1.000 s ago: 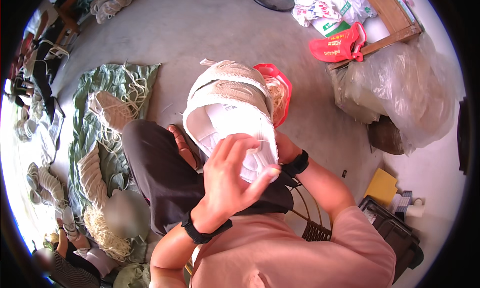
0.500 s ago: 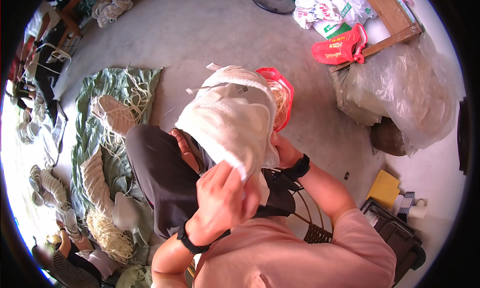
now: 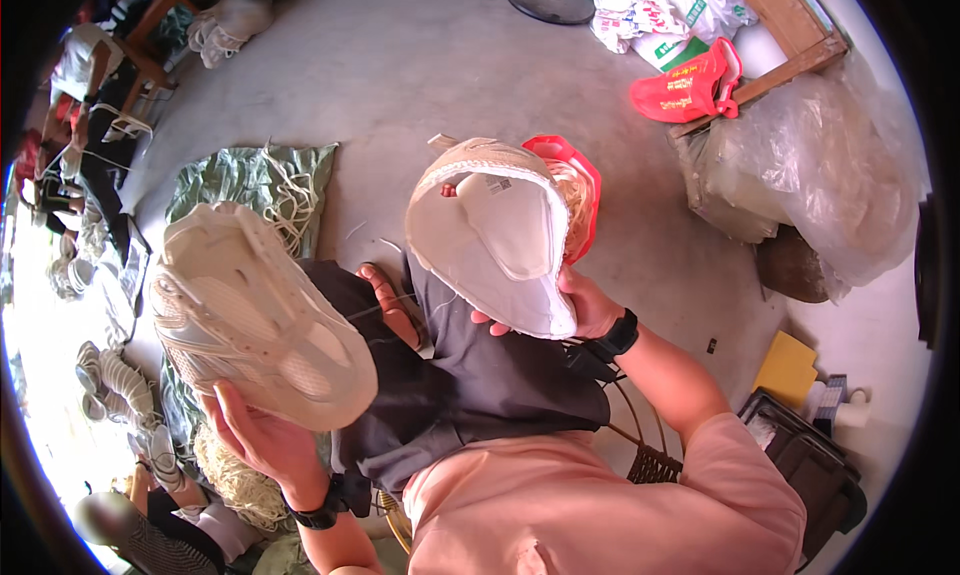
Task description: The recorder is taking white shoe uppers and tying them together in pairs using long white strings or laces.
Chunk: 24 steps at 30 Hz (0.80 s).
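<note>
Your left hand is closed around the underside of a cream sneaker, palm up, fingers wrapped on its lower edge; the shoe rests above and across the hand, its sole facing you and its length tilted from upper left to lower right. Your right hand grips a white shoe upper from below, thumb and fingers pinching its lower rim, so the piece stands up from the hand with its hollow inside turned toward you. Both shoes are held well apart, one on each side of your dark-trousered lap. Behind the upper sits a red plastic basket on the concrete floor. A green cloth with loose white laces lies to your left.
</note>
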{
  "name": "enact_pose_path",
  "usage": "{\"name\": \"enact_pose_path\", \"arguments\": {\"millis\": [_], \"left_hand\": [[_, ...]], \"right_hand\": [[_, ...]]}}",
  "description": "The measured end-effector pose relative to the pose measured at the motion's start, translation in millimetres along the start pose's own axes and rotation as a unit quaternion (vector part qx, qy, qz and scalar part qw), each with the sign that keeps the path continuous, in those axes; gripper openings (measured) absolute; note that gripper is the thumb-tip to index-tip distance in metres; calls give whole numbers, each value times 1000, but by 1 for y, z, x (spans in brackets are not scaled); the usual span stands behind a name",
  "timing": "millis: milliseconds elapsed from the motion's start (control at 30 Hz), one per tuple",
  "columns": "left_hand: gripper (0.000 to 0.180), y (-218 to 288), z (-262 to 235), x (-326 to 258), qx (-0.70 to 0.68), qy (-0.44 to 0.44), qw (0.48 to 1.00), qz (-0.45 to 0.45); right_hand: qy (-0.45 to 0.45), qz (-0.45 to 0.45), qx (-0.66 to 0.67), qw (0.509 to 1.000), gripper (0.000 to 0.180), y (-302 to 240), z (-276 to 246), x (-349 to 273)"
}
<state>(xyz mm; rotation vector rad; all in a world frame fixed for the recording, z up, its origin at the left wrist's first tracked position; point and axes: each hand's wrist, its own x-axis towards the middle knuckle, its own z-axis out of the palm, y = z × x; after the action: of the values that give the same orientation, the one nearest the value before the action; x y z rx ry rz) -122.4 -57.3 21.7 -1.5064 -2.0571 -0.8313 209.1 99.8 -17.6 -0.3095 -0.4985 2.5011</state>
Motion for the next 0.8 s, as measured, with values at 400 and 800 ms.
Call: {"name": "enact_pose_path", "arguments": {"millis": [400,800], "left_hand": [[27,-40,1,42,-711,98,612,-332],[26,3,12,52,-761,-24,512,-398]], "right_hand": [[28,-18,-71,997,89,-10,25,-2],[67,-121,-150,979,94,-35,44,-28]]}}
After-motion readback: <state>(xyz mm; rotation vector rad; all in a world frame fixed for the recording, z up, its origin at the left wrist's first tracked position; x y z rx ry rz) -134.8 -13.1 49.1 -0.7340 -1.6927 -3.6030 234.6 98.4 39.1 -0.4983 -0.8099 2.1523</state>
